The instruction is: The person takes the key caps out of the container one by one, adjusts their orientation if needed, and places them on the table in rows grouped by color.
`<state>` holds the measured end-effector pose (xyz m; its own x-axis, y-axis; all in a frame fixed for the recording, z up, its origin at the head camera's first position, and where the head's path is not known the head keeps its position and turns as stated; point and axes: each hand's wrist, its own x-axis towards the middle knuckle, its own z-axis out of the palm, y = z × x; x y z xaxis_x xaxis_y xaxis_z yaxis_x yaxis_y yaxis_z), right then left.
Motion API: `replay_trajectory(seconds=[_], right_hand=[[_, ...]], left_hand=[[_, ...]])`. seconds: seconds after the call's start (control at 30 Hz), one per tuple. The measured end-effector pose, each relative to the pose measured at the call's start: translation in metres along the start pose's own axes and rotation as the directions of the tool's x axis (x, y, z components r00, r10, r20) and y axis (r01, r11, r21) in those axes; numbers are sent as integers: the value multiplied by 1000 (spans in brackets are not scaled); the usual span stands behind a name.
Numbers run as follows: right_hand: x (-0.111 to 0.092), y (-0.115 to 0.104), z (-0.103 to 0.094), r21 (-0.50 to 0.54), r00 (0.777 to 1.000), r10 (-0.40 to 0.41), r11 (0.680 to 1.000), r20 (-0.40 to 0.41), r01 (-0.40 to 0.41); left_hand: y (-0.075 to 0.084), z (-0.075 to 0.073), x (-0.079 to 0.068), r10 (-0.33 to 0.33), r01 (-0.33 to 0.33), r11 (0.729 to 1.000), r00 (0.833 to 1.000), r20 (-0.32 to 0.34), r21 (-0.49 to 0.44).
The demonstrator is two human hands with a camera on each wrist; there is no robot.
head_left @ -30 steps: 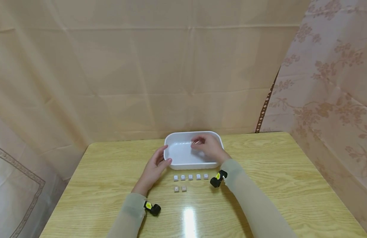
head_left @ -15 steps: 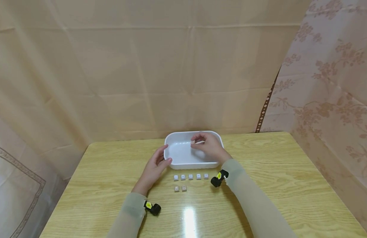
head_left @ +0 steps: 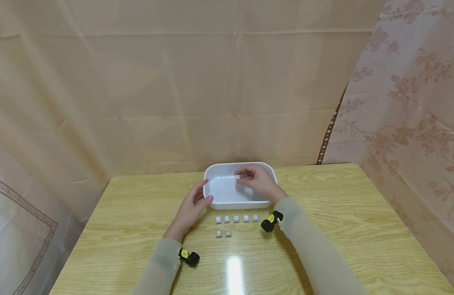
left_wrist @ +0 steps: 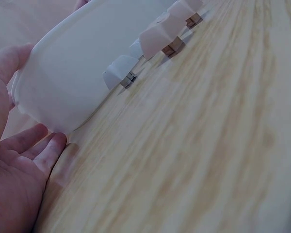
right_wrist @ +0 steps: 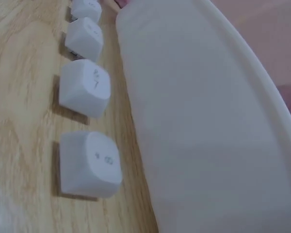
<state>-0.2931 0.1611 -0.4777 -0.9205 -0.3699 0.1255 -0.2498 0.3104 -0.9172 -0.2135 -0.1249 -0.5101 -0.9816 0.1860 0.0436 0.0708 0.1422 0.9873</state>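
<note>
1. Presently, your right hand (head_left: 260,180) pinches a key (head_left: 238,177) inside the tray's outline, slightly toward twelve o'clock from centre.
2. Your left hand (head_left: 188,208) spreads wide against the tray (head_left: 241,205) at nine o'clock.
3. White keys (head_left: 236,219) line up outside six o'clock.
4. Your key is probably light, stiff, sturdy, smooth enough to slip; take opposite sides, not its top.

Beige cloth (head_left: 175,82) behind, floral pink cloth (head_left: 414,135) at right, wood-grain table (head_left: 341,213)
</note>
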Motion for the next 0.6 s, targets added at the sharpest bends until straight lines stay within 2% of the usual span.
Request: replay_trajectory(seconds=[0.37, 0.6], right_hand=[[0, -1, -1, -120, 997, -74, 990, 15, 76], [-1, -8, -4, -130, 993, -121, 984, 16, 122]], left_hand=[[-2, -1, 2, 7, -6, 1000, 1000, 2, -19], [-2, -1, 2, 5, -6, 999, 1000, -12, -37]])
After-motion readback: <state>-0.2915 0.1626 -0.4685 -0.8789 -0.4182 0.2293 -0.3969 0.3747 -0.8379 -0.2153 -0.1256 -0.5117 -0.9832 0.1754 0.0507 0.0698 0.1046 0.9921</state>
